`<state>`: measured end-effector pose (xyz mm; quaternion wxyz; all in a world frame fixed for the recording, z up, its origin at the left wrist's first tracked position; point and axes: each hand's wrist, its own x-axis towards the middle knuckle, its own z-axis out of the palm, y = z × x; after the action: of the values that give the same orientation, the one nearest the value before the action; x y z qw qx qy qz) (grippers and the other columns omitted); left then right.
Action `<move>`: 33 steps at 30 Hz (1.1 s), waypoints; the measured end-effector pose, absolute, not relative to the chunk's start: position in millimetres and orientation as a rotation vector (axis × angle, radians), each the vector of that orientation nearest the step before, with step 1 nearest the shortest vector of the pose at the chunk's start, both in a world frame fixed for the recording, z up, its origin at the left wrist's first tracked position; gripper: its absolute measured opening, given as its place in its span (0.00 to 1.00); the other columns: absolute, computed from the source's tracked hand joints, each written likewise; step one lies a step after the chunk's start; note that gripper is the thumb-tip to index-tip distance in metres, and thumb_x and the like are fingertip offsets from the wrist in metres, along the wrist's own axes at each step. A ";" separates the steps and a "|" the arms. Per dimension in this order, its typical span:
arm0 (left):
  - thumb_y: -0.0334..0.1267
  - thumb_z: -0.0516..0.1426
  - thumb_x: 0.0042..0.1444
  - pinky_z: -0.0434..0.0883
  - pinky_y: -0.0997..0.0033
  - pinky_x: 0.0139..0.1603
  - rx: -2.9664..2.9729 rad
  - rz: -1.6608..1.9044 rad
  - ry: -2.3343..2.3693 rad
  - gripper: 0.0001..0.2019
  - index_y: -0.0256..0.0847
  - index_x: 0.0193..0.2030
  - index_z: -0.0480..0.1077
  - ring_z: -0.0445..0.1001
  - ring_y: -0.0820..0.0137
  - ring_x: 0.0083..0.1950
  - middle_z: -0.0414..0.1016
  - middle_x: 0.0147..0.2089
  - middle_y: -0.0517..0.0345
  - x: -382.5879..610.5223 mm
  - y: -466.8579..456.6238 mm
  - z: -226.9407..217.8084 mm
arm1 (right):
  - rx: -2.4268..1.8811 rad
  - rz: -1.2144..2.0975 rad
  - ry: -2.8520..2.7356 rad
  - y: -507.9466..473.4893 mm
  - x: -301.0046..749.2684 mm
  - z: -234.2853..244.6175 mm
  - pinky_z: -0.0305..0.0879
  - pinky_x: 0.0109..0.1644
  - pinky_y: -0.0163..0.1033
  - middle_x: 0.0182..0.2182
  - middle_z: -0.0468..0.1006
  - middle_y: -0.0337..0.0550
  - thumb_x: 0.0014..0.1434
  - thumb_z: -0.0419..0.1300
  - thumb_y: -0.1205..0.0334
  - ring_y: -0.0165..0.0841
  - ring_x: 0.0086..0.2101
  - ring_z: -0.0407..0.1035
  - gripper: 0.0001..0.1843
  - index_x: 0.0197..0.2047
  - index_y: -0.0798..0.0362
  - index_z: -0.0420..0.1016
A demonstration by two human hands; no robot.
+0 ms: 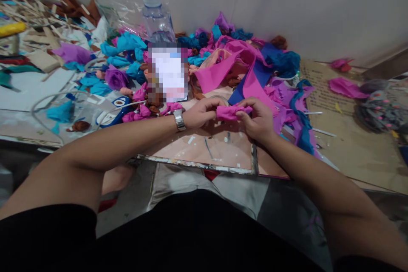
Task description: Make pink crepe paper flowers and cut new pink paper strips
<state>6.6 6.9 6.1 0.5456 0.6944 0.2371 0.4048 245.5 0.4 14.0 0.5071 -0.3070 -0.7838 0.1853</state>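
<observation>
Near the table's front edge, a rolled piece of pink crepe paper (228, 113) is stretched between my two hands. My left hand (204, 112), with a metal watch on its wrist, is closed on the roll's left end. On the other end, the thumb and fingers of my right hand (256, 117) pinch the paper. Just behind my hands lie loose pink crepe strips (219, 70) and a dark blue piece (237, 93). Purple and teal crepe paper (290, 102) is heaped beside my right hand.
A clear bottle with a white cap (157, 21) stands at the back, behind a blurred phone (170, 72). Crepe flowers (116, 77), a cable and wooden sticks (35, 17) cover the left side. Cardboard (331, 136) lies at right.
</observation>
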 end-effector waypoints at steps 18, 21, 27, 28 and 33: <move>0.54 0.65 0.64 0.73 0.71 0.38 1.699 1.118 0.723 0.19 0.38 0.42 0.75 0.76 0.70 0.36 0.79 0.37 0.55 7.4 7.1 -2.2 | -0.870 0.380 -1.906 -0.5 249.4 13.2 0.67 0.37 0.44 0.30 0.79 0.40 0.69 0.65 0.43 0.36 0.31 0.72 0.18 0.37 0.47 0.76; 0.49 0.65 0.64 0.75 0.67 0.44 1.802 1.113 0.761 0.15 0.37 0.44 0.77 0.79 0.67 0.42 0.83 0.43 0.50 8.3 8.0 -4.5 | -0.788 0.341 -1.957 -1.5 248.2 13.3 0.70 0.41 0.47 0.32 0.81 0.41 0.68 0.67 0.43 0.39 0.34 0.76 0.17 0.37 0.46 0.76; 0.31 0.58 0.58 0.72 0.68 0.40 1.863 1.179 0.866 0.05 0.38 0.38 0.76 0.75 0.70 0.35 0.80 0.35 0.58 9.1 11.7 -6.5 | -0.790 0.323 -1.964 -4.4 248.3 17.0 0.72 0.44 0.50 0.33 0.82 0.43 0.68 0.66 0.44 0.41 0.36 0.77 0.16 0.37 0.46 0.75; 0.30 0.56 0.58 0.72 0.69 0.40 1.842 1.200 0.877 0.06 0.39 0.38 0.75 0.75 0.71 0.35 0.79 0.34 0.58 8.9 12.0 -6.6 | -0.796 0.321 -1.969 -4.4 248.8 18.1 0.72 0.44 0.50 0.33 0.82 0.44 0.69 0.65 0.45 0.41 0.36 0.77 0.16 0.37 0.46 0.75; 0.41 0.58 0.67 0.76 0.64 0.48 1.941 1.260 0.689 0.12 0.40 0.53 0.75 0.80 0.65 0.47 0.82 0.49 0.49 6.9 11.2 -5.2 | -0.785 0.289 -2.122 -3.1 249.7 20.5 0.70 0.45 0.50 0.32 0.83 0.44 0.69 0.65 0.47 0.40 0.35 0.76 0.15 0.36 0.47 0.74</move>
<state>6.9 11.2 -5.2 0.3556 0.7514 0.2667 0.4877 249.7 -3.1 20.5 0.4171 -0.3126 -0.8456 0.1150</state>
